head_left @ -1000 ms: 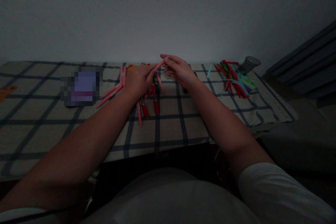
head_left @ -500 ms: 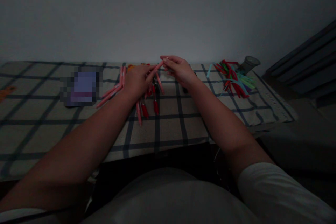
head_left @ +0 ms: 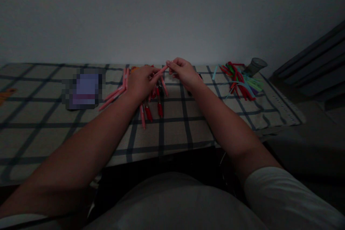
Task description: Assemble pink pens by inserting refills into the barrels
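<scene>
My left hand [head_left: 142, 82] is closed around the lower part of a slim pink pen-like stick [head_left: 163, 69] that slants up to the right. At its upper end, my right hand [head_left: 184, 72] pinches the tip between thumb and fingers. Under and beside my left hand lie more pink sticks [head_left: 114, 95], some with pale bands. Several red-ended pieces [head_left: 160, 109] with clear or shiny parts show below its fingers, partly covered by the hand. Behind it, an orange item [head_left: 134, 68] is mostly hidden.
A blurred-out phone-like device [head_left: 86, 90] lies on the checked cloth [head_left: 175, 129] at left. To the right are a heap of red, green and blue strips [head_left: 239, 82] and a grey cup [head_left: 256, 66]. A dark object [head_left: 189, 92] sits under my right wrist. Behind rises a wall [head_left: 161, 14].
My right hand's fingers have shifted slightly and curled closer at the tip of the pink stick. My left hand and the things on the cloth look the same.
</scene>
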Available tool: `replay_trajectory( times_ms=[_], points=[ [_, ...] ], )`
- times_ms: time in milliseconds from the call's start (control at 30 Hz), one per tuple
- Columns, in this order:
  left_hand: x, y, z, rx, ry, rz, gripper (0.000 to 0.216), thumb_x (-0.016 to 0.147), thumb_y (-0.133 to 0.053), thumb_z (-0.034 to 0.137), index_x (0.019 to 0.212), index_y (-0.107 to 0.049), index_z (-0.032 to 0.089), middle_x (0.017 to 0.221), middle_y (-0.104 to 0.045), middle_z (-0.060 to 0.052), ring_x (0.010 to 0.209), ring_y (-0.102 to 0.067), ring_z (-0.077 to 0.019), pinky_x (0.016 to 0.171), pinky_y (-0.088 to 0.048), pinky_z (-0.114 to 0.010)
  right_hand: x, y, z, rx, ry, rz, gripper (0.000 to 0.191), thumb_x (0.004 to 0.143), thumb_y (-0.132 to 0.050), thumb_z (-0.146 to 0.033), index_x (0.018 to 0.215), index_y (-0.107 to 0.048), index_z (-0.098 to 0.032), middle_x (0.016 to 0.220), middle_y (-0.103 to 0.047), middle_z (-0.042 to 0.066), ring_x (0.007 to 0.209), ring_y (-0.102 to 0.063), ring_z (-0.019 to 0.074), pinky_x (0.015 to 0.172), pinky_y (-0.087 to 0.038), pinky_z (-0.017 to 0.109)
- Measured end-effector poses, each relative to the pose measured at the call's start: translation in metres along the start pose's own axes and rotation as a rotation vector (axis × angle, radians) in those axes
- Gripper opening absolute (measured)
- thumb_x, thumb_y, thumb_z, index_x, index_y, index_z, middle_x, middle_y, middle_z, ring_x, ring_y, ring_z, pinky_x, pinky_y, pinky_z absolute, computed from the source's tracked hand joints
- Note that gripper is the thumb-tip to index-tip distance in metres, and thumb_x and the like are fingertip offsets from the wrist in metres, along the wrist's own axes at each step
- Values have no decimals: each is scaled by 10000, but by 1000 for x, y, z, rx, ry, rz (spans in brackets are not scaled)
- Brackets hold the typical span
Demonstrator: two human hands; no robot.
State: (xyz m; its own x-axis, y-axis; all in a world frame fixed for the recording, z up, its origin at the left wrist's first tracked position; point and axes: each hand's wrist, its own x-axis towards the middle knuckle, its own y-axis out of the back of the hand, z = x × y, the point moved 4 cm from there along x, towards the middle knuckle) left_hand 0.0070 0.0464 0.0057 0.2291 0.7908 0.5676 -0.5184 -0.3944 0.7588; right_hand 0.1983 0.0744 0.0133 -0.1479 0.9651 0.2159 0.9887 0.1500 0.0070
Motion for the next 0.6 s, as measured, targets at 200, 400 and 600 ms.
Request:
replay_trajectory(
  times_ms=[200, 400, 600],
  points=[
    [-1, 1, 4, -11, -27, -13, 457, 1171, -500, 522, 1295, -876, 295, 1168, -881, -91, 1126, -792, -322, 1022, -597, -451, -1, -3, 0, 16, -14, -15, 556, 887, -976, -633, 837, -579, -246, 804, -636, -41, 750, -581, 94, 594, -466, 148],
    [-1, 1, 3, -28, -49, -5, 480, 1164, -465, 497, 1348, -860, 295, 1187, -887, -94, 1121, -786, -313, 1017, -603, -438, -2, -3, 0, 71, -2, -52, 335, 962, -921, -534, 1116, -764, -281, 1027, -765, -12, 830, -655, 108, 612, -502, 160],
    [-2, 1, 3, -38, -45, -7, 501, 1170, -419, 488, 1359, -842, 296, 1224, -878, -90, 1141, -779, -313, 1024, -599, -438, 2, 1, 4, 59, 20, -60, 329, 995, -876, -509, 1243, -834, -297, 1066, -780, -11, 840, -668, 102, 646, -512, 165]
  ],
)
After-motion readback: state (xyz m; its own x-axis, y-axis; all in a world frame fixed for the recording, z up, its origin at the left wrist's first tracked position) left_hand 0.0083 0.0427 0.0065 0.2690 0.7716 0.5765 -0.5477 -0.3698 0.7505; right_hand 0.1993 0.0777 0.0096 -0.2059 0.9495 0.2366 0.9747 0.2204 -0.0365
